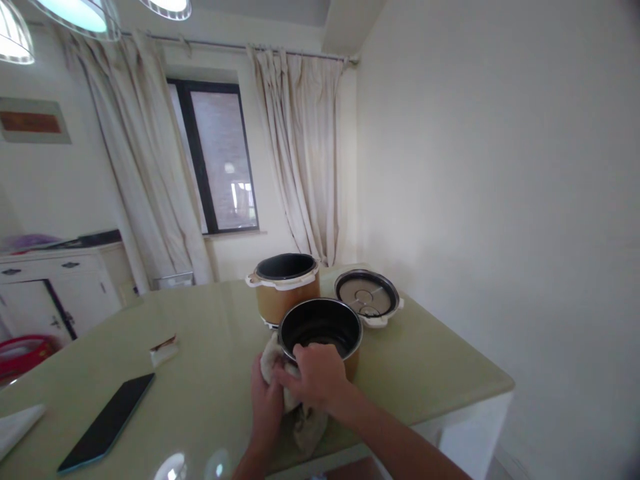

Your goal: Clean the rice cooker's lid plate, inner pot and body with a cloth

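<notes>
A dark inner pot (320,327) with a metal rim stands near the front of the pale green table (210,373). My right hand (315,377) grips its near rim, fingers curled over the edge. Pressed against the pot's left side is a crumpled off-white cloth (305,420), and my left hand (265,400) is closed on it. Behind the pot sits the brown cooker body (285,287), open at the top. Its round lid (369,297) lies upside down to the right.
A dark phone (107,423) lies flat at the table's front left, a small wrapped item (164,350) beyond it. White paper (17,427) shows at the far left edge. A white cabinet (55,287), curtains and a window stand behind; a wall runs along the right.
</notes>
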{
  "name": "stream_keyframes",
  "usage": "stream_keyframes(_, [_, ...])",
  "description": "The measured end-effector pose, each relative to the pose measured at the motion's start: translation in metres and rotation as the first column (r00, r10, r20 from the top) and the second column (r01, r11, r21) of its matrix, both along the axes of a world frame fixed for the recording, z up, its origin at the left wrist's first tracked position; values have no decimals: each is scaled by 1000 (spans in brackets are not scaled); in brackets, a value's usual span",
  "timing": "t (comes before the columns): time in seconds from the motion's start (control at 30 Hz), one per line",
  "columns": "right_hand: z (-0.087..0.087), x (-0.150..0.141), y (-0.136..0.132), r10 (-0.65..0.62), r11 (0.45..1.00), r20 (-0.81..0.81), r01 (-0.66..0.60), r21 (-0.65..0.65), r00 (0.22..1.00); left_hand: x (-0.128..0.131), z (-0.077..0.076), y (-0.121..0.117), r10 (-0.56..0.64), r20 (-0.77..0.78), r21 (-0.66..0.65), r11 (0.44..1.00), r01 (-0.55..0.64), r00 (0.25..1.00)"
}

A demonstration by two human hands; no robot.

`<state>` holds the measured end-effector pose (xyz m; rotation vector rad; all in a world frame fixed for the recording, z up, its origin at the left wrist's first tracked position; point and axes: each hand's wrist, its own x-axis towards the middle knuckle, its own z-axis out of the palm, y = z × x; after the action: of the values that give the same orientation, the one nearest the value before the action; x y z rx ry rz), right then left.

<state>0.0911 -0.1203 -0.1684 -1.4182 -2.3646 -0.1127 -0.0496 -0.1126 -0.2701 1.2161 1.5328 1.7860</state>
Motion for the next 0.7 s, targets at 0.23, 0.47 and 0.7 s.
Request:
stream_keyframes(0.23, [-5,62,23,263,961,119,-271,49,957,-50,16,47,-34,143,-36,999,40,989])
stream_keyframes(0.47, [-5,60,25,221,970,142,-233,76,965,-36,18,46,13,134,-18,1000,-10,991])
stream_keyframes(0.7, [-1,2,9,0,998,68,-4,60,998,13,-2,-1,89,-81,-36,995,-92,993])
